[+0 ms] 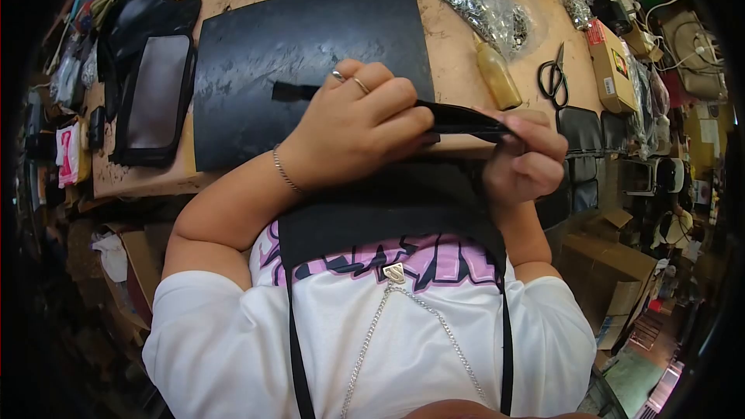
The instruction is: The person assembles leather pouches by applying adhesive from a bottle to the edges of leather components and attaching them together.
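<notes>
- Left hand [361,136]: grip closed on a thin black folded leather strip [462,120].
- Right hand [528,159]: pinches the strip's 3 o'clock end.
- Black rectangular mat [264,54] on the surface at 12 o'clock.

Over the edge of the tabletop [458,46], the left hand [361,136] and right hand [528,159] together pinch a narrow black strip [458,118] held level between them. Behind the hands lies a black mat [303,46]. A yellow bottle [498,76], scissors [554,77] and a clear bag of small metal parts [489,12] sit to the right.

A craft workshop: scissors [552,81], glue bottle [498,75], black cutting mat [256,54], cluttered workbench [454,50].
</notes>
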### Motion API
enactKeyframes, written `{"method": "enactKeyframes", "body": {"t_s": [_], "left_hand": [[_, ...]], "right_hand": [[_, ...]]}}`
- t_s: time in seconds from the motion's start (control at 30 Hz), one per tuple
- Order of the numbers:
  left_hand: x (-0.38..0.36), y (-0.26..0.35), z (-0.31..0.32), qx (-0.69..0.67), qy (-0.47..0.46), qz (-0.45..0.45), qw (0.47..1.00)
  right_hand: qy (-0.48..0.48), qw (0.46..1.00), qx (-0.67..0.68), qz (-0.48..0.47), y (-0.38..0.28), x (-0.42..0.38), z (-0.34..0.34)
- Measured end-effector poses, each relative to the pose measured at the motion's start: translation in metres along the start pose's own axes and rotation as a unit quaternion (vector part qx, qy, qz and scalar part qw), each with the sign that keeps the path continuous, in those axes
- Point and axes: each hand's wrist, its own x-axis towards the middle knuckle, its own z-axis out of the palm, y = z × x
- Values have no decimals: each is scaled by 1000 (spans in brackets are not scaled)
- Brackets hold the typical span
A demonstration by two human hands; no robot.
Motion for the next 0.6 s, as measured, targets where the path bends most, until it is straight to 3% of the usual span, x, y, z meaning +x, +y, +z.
{"method": "enactKeyframes", "body": {"t_s": [0.23, 0.3, 0.37, 0.4, 0.43, 0.5, 0.57, 0.6], "left_hand": [[4, -7, -23, 22, -38, -44, 998], [15, 5, -16, -29, -6, -35, 999], [22, 0, -15, -91, -24, -94, 991], [25, -5, -16, -121, -33, -125, 984], [27, -8, -18, -150, -41, -157, 975], [19, -25, -29, -142, 50, -280, 948], [15, -45, -34, -375, 240, -272, 853], [11, -52, -42, -446, 236, -251, 826]], "right_hand": [[-33, 997, -8, 69, 1, 23, -5], [-115, 985, 118, 55, -3, 39, 5], [-156, 978, 126, 65, -7, 49, 13], [-97, 973, 170, 123, 4, 45, 15], [-58, 971, 137, 188, 12, 48, 6], [-29, 938, 33, 345, 56, 47, -15], [-195, 875, -209, 390, 85, 22, -41], [-272, 814, -323, 399, 96, 5, -51]]}}
